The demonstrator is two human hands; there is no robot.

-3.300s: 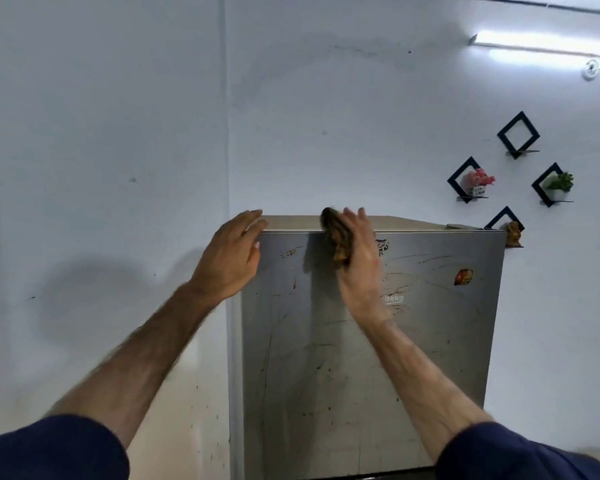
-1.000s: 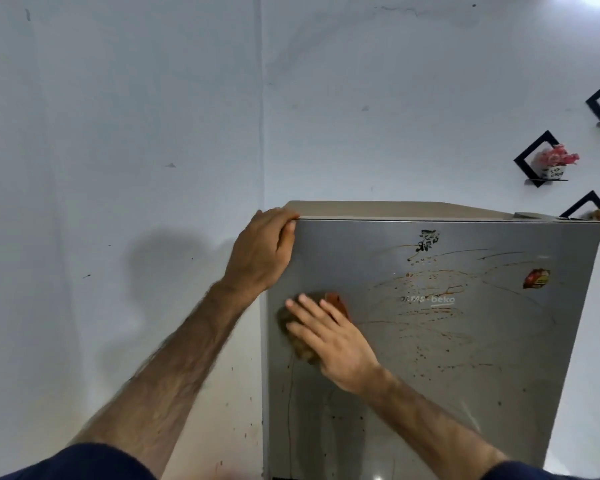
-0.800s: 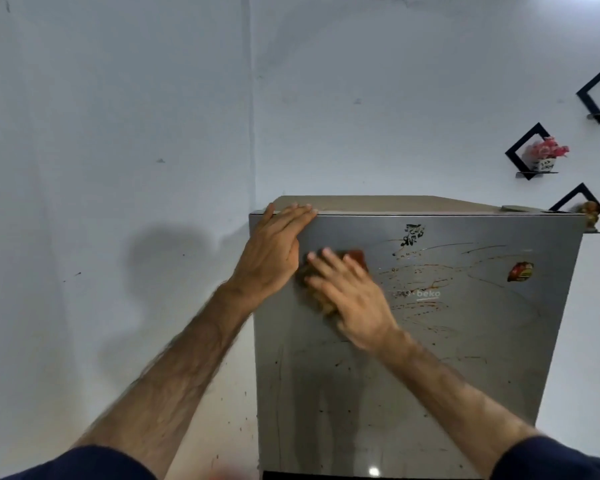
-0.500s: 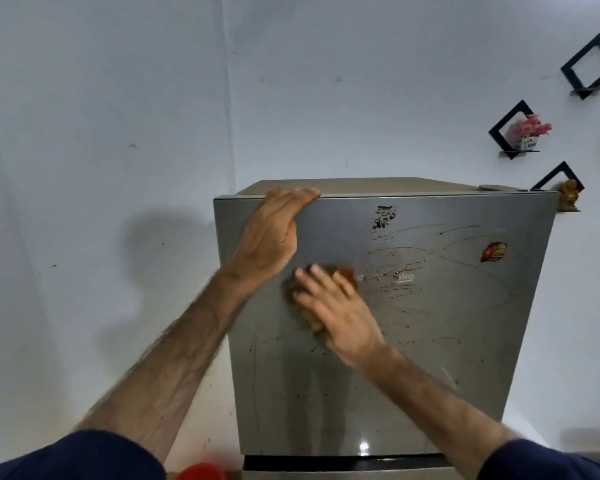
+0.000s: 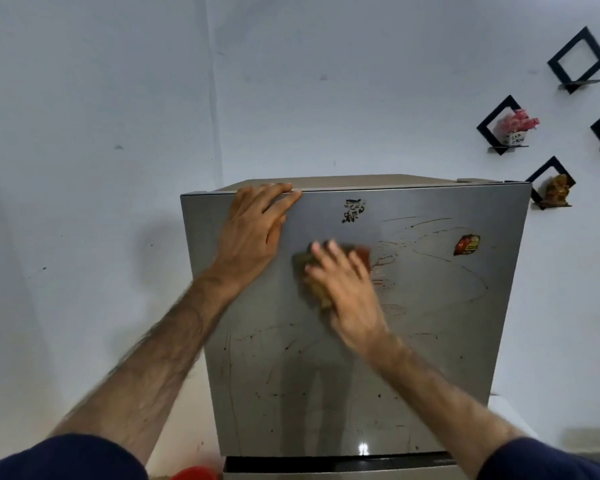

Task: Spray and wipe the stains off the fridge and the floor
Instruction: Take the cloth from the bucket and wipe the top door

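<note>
I've got right hand (image 5: 347, 289) flat pressing cloth (image 5: 312, 282) on fridge (image 5: 430, 341), left hand (image 5: 253, 233) flat w/ fingertips over top edge; streaks remain, floor undone.

One fridge (image 5: 430, 341), one cloth (image 5: 314, 282), two hands, four diamond wall shelves (image 5: 499, 128).

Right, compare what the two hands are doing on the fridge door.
The left hand lies bare on the fridge door, fingers reaching its top edge; the right hand presses a stained cloth lower down, mid-door. The left hand looks sharp, the right hand is blurred. The left hand sits on cleaner metal; the right hand borders reddish streaks. Both have straight fingers.
</note>
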